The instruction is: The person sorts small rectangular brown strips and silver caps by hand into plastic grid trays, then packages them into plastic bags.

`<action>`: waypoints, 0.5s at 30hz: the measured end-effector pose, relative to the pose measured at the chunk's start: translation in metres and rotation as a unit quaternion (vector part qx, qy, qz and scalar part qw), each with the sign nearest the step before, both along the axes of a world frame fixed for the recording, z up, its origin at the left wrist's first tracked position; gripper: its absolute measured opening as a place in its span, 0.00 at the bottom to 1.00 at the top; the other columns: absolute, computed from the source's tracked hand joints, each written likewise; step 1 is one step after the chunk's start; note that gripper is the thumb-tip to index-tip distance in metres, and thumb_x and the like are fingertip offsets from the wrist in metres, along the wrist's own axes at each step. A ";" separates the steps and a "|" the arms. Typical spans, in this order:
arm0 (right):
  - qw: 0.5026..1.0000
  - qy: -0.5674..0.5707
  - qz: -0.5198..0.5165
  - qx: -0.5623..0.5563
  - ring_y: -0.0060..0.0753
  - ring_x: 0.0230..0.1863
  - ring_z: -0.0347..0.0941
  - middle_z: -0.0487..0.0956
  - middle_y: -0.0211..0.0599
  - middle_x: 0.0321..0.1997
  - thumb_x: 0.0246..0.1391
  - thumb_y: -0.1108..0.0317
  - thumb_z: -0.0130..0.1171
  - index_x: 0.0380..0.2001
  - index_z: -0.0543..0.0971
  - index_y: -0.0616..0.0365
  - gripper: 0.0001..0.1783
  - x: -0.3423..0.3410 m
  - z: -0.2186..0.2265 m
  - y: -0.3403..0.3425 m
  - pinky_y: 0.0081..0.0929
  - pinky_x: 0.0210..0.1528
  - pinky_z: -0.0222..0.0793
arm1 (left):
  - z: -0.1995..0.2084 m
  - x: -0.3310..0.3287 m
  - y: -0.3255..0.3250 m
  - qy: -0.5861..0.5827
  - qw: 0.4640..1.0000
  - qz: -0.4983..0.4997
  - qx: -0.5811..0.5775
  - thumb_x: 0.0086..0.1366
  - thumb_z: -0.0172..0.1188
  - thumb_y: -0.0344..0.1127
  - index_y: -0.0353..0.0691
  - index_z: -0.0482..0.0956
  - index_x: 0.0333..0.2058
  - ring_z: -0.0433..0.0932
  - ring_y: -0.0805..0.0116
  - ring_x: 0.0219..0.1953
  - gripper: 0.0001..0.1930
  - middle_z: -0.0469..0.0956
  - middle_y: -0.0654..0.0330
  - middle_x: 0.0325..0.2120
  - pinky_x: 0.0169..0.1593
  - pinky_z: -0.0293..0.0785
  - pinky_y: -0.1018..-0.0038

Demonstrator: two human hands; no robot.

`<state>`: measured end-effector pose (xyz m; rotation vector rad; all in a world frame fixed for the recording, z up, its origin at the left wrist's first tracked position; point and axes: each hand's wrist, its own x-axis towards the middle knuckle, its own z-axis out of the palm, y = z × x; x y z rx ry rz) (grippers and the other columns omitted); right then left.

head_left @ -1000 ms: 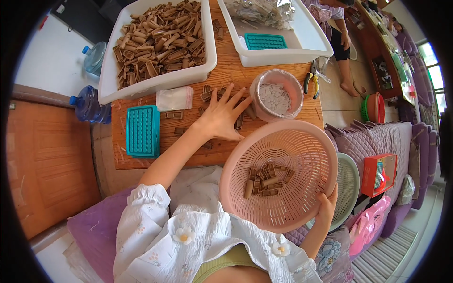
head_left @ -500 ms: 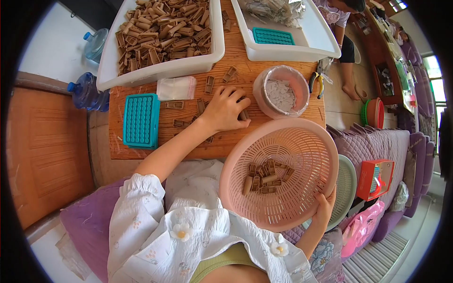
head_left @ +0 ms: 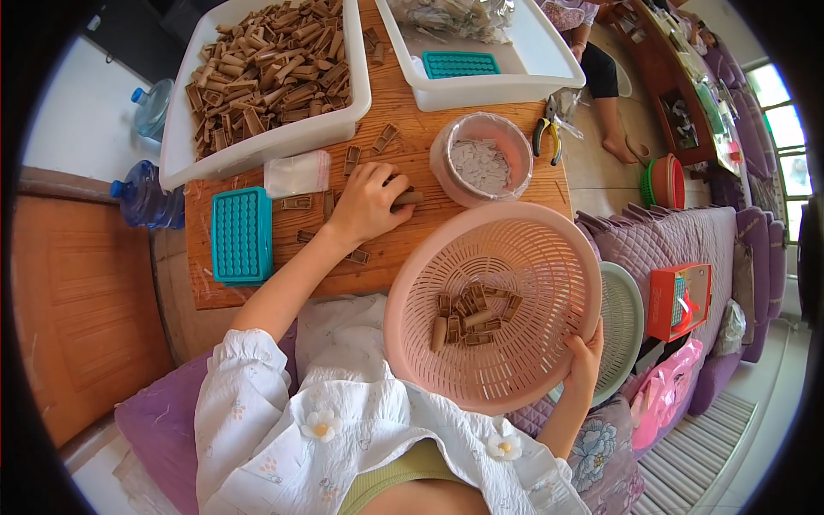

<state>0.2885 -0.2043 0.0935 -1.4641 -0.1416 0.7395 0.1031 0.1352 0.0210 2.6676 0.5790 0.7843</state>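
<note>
My left hand (head_left: pixel 369 204) is on the wooden table, its fingers curled round a brown trough-shaped plastic piece (head_left: pixel 408 197) that sticks out by the thumb. Whether more pieces lie under the palm is hidden. Several like pieces are scattered about it, one of them a hollow piece (head_left: pixel 353 160) beyond the fingers. My right hand (head_left: pixel 585 354) grips the rim of a pink slotted basket (head_left: pixel 541 283), tilted at the table's front edge over my lap. A small heap of brown pieces (head_left: pixel 477 319) lies in the basket's bottom.
A white tub (head_left: pixel 257 148) heaped with brown pieces stands far left. Nearby are teal trays (head_left: pixel 242 236), clear bags (head_left: pixel 296 174), a pink bucket (head_left: pixel 442 159) of white slips, pliers (head_left: pixel 540 137) and another white tub (head_left: pixel 481 96). A green basket (head_left: pixel 631 318) lies beneath mine. Another person sits far right.
The whole view has shifted, with the table appearing further left. My left hand still sits among the loose pieces, a brown piece now showing more plainly at its fingers. My right hand keeps the basket.
</note>
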 end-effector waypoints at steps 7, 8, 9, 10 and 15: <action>1.000 -0.003 -0.012 0.012 0.25 0.42 0.69 0.71 0.35 0.41 0.35 0.86 0.44 0.45 0.64 0.61 0.27 -0.003 0.001 0.001 0.21 0.43 0.67 | 0.004 -0.004 -0.001 -0.021 0.999 -0.004 0.032 0.40 0.67 0.33 0.38 0.73 0.28 0.70 0.56 0.40 0.15 0.71 0.56 0.33 0.45 0.66 0.63; 1.000 -0.002 -0.010 0.014 0.26 0.42 0.69 0.71 0.35 0.41 0.35 0.86 0.44 0.44 0.65 0.61 0.27 -0.003 0.001 0.002 0.21 0.43 0.67 | 0.003 -0.005 -0.001 -0.030 0.999 -0.004 0.028 0.40 0.67 0.34 0.38 0.72 0.27 0.70 0.56 0.40 0.15 0.71 0.56 0.33 0.45 0.67 0.63; 1.000 -0.001 -0.008 0.015 0.26 0.41 0.69 0.71 0.35 0.41 0.35 0.86 0.44 0.44 0.65 0.61 0.26 -0.003 0.001 0.002 0.21 0.44 0.67 | 0.002 -0.005 0.000 -0.040 0.999 -0.003 0.022 0.40 0.68 0.34 0.38 0.72 0.27 0.70 0.56 0.40 0.15 0.71 0.56 0.33 0.44 0.68 0.64; 1.000 -0.002 -0.009 0.015 0.26 0.41 0.69 0.71 0.35 0.41 0.35 0.86 0.44 0.44 0.65 0.61 0.26 -0.003 0.001 0.002 0.21 0.44 0.67 | 0.001 -0.005 0.000 -0.041 0.999 -0.004 0.023 0.40 0.68 0.34 0.38 0.72 0.27 0.70 0.56 0.40 0.15 0.71 0.56 0.33 0.44 0.68 0.64; 1.000 -0.002 -0.007 0.010 0.26 0.41 0.69 0.71 0.35 0.41 0.35 0.86 0.45 0.44 0.65 0.61 0.26 -0.003 0.000 0.000 0.21 0.44 0.67 | 0.004 -0.006 0.004 -0.068 0.998 0.010 -0.015 0.40 0.67 0.31 0.37 0.71 0.27 0.70 0.58 0.38 0.15 0.71 0.58 0.32 0.40 0.70 0.67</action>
